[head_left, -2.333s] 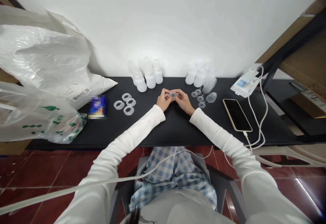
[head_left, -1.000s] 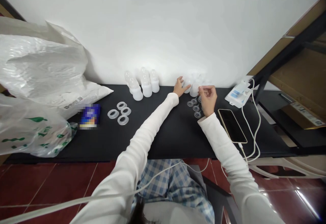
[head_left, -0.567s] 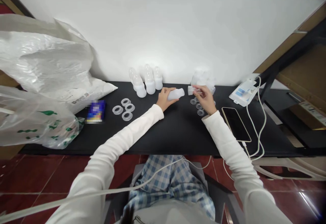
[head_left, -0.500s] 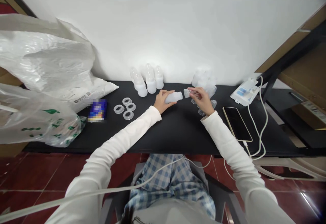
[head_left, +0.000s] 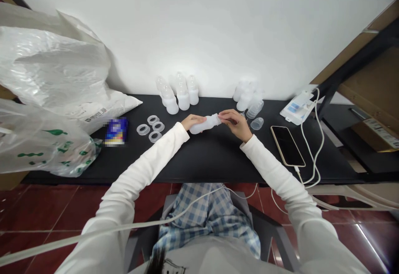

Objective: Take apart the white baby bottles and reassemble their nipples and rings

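My left hand (head_left: 192, 123) is wrapped round the body of a frosted white baby bottle (head_left: 202, 125), which lies tilted with its neck to the right. At that neck, my right hand (head_left: 235, 123) pinches a small clear cap (head_left: 219, 118), partly hidden by the fingers; it touches the bottle mouth. Further back stand several white bottles with clear domed tops (head_left: 182, 93). Several clear rings (head_left: 152, 129) lie left of my left hand. Behind my right hand are more white bottles (head_left: 245, 95) and several clear domed covers (head_left: 257, 123).
A phone (head_left: 287, 145) with a white cable (head_left: 318, 141) and a white-and-blue package (head_left: 296, 107) lie at the right. At the left are a blue packet (head_left: 116, 131), a white plastic bag (head_left: 59, 66) and a green-printed bag (head_left: 46, 141). The white wall (head_left: 199, 24) bounds the black table (head_left: 199, 161).
My right hand has brought the clear cap left onto the bottle's mouth. My left hand has shifted slightly left with the bottle. The whole view has moved a little.
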{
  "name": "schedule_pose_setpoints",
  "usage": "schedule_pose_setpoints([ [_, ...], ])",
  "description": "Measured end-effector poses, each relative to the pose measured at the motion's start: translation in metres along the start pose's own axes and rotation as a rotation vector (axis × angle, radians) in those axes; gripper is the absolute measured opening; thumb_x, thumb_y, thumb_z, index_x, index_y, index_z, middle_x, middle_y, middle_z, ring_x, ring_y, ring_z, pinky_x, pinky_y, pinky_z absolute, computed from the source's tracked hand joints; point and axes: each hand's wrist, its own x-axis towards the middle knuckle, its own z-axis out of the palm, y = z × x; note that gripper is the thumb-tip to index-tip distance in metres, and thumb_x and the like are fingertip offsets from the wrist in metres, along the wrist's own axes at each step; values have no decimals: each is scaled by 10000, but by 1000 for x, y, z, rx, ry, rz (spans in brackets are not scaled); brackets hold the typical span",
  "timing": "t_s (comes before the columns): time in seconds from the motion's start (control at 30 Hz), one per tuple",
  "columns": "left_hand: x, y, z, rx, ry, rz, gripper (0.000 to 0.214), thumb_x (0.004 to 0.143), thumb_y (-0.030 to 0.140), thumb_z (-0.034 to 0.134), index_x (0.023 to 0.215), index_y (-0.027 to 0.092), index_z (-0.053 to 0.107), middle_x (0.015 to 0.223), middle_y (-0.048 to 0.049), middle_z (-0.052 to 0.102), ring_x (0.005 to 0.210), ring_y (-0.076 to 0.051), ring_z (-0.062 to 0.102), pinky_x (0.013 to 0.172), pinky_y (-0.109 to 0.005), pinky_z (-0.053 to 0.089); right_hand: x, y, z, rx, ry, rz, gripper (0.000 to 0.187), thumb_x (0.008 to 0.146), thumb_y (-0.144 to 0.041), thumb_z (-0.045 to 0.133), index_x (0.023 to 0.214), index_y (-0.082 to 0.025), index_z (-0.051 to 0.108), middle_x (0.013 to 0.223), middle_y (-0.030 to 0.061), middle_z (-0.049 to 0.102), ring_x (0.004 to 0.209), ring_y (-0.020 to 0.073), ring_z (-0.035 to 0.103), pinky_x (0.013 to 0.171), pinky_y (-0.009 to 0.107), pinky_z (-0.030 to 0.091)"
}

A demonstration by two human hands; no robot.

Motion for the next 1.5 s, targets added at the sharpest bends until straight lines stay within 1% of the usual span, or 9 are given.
schedule_pose_setpoints([
  [0.13, -7, 7, 0, -243, -233, -243, 709, 878, 716, 501, 1085, 79, 734, 739, -116, 738, 463, -137, 574, 431, -254, 422, -2, -10, 2, -8, -8, -23, 167, 951, -395, 623, 993, -273, 728, 1103, 68, 701, 1029, 202, 675, 871, 403, 618],
  [0.23, -7, 8, 4, -227, -262, -269, 740, 883, 740, 462, 1075, 79, 735, 741, -124, 738, 482, -150, 591, 427, -259, 418, 0, -19, -3, 19, -52, 2, 196, 955, -412, 608, 1021, -262, 715, 1117, 83, 671, 1032, 202, 667, 847, 386, 620],
  [0.43, -1, 8, 18, 151, 94, 126, 708, 652, 685, 778, 1117, 151, 765, 1074, -99, 766, 1001, -269, 699, 924, -369, 522, 6, -14, -15, -43, -124, 100, 367, 879, -472, 700, 1188, -275, 691, 1132, 72, 663, 943, 186, 653, 784, 350, 603],
  [0.6, -8, 13, 22, 348, 276, 273, 699, 670, 681, 756, 1143, 167, 765, 1145, -97, 752, 1089, -288, 674, 1019, -399, 484, 5, -10, -12, -37, -148, 144, 420, 835, -478, 751, 1201, -280, 694, 1177, 61, 706, 992, 205, 677, 846, 372, 603],
  [0.77, -9, 15, 9, 99, -29, -52, 736, 700, 764, 682, 1055, 125, 767, 906, -117, 782, 751, -234, 710, 711, -340, 558, 3, -21, -7, 0, -175, 35, 322, 828, -398, 775, 1124, -281, 724, 1231, 64, 716, 1151, 237, 669, 994, 438, 569],
  [0.9, -16, 22, 2, -164, -339, -369, 706, 863, 729, 469, 1010, 97, 747, 657, -105, 704, 450, -162, 555, 415, -278, 406, 0, -28, -3, 76, -214, 26, 213, 835, -368, 770, 1021, -266, 746, 1224, 69, 730, 1122, 234, 696, 972, 433, 587],
  [1.2, -19, 28, 8, -238, -507, -656, 866, 925, 714, 163, 912, 66, 737, 381, -42, 416, 331, -128, 243, 343, -278, 230, -3, -57, -3, 25, -230, -60, 108, 923, -328, 667, 966, -276, 751, 1237, 41, 735, 1135, 219, 703, 992, 422, 585],
  [1.37, -21, 36, 11, -67, -398, -356, 810, 829, 806, 421, 1056, 93, 732, 662, -109, 680, 487, -180, 550, 445, -303, 414, 0, -54, -7, 22, -188, 77, 404, 777, -487, 801, 1100, -258, 718, 1144, 52, 752, 1014, 218, 725, 883, 369, 613],
  [1.5, -17, 41, 19, 437, -4, 123, 744, 708, 758, 694, 1151, 161, 734, 1012, -102, 743, 872, -245, 694, 786, -343, 529, 4, -37, -2, 75, -48, 339, 440, 758, -583, 772, 989, -224, 666, 833, 8, 727, 695, 157, 697, 638, 297, 585],
])
